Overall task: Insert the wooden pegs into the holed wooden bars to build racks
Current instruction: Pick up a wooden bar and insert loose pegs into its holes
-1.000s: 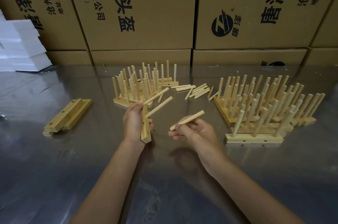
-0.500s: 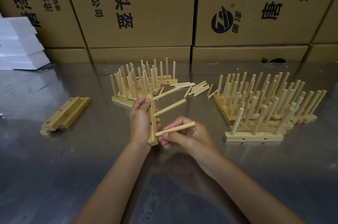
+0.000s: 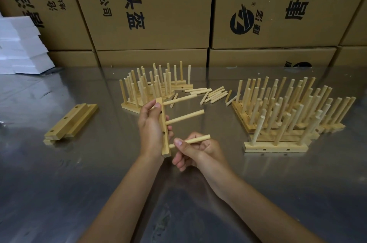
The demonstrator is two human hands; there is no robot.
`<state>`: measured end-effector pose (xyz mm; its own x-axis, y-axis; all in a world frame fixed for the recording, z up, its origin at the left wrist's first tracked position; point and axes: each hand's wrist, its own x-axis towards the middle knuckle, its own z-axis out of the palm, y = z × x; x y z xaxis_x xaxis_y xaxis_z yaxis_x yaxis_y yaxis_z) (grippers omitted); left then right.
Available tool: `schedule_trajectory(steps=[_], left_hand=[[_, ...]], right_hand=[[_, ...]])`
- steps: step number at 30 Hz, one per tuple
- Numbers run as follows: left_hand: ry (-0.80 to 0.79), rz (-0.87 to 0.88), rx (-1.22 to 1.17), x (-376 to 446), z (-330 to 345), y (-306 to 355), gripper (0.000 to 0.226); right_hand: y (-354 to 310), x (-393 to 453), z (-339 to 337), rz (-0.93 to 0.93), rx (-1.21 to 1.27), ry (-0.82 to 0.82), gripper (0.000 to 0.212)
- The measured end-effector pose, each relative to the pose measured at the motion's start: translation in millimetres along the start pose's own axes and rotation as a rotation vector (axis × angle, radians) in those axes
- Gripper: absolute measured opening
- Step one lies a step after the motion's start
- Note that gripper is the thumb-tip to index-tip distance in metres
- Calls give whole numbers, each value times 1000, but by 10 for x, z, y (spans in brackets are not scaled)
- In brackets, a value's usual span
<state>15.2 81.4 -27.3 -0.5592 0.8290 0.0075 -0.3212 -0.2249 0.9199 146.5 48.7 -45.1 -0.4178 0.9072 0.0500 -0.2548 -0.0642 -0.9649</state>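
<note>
Steel table (image 3: 79, 183): our left hand (image 3: 151, 129) grips bar (image 3: 165, 139); right hand (image 3: 195, 151) pinches peg (image 3: 195, 140). Light, stiff, we judge; hold peg mid-shaft.

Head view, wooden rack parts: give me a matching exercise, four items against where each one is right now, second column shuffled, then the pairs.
Items
1. holed wooden bar with two pegs in it
2. single loose wooden peg
3. stack of bare holed wooden bars
4. pile of loose wooden pegs

Places
A. lying between the two groups of finished racks
B. held in the left hand
C. on the table, far left
D. pinched in the right hand

Pairs: 1-B, 2-D, 3-C, 4-A
</note>
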Motion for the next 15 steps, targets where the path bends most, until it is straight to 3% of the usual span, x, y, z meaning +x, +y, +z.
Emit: schedule_trajectory(steps=[15], left_hand=[[162, -23, -68, 1, -3, 40, 15]], right_hand=[[-2, 4, 79, 85, -179, -29, 22]])
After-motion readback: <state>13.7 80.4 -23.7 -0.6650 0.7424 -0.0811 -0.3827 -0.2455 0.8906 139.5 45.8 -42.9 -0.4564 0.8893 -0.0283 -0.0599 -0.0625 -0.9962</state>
